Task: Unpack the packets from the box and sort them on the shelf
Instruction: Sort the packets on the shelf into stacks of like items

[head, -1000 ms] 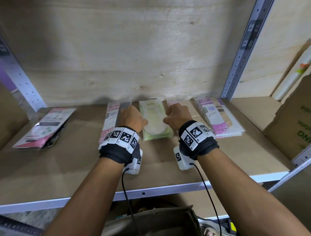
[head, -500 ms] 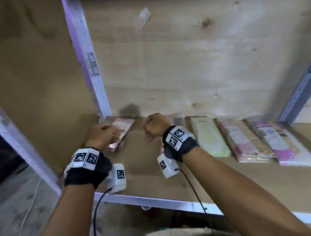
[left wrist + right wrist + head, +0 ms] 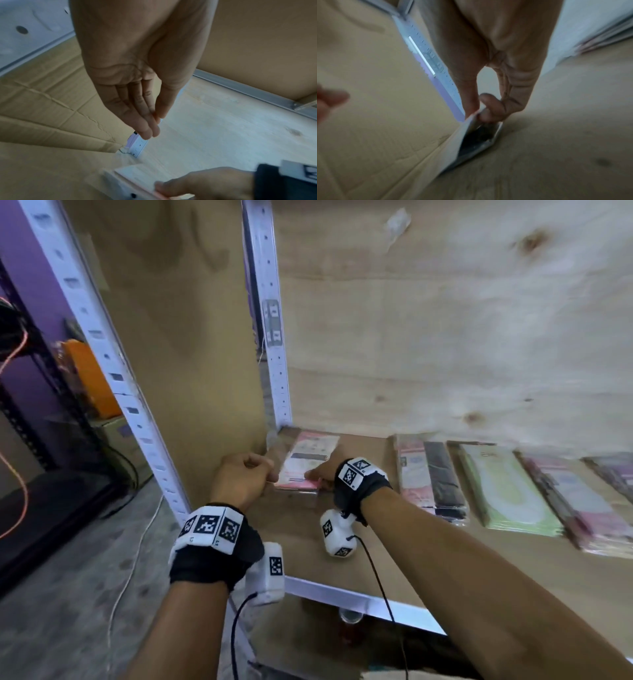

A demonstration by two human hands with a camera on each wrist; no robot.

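A pink packet stack (image 3: 310,457) lies in the back left corner of the shelf (image 3: 366,450). My right hand (image 3: 317,475) pinches its near edge; in the right wrist view the thumb and a finger (image 3: 485,108) grip the lifted edge of the packet (image 3: 471,142). My left hand (image 3: 253,470) hovers just left of the packet's near corner. Seen from the left wrist, its fingers (image 3: 147,129) are straight with the thumb against them and hold nothing. The packet (image 3: 135,178) shows below them. The box is out of view.
To the right lie a pink-and-black stack (image 3: 431,474), a green stack (image 3: 507,487) and a pink stack (image 3: 579,505). A cardboard side wall (image 3: 191,371) and a perforated metal upright (image 3: 272,337) close the left. The shelf's metal front rail (image 3: 342,594) runs below my wrists.
Both hands have closed in on the pink packet in the left corner. The right hand, which was to its right, now pinches its near edge.
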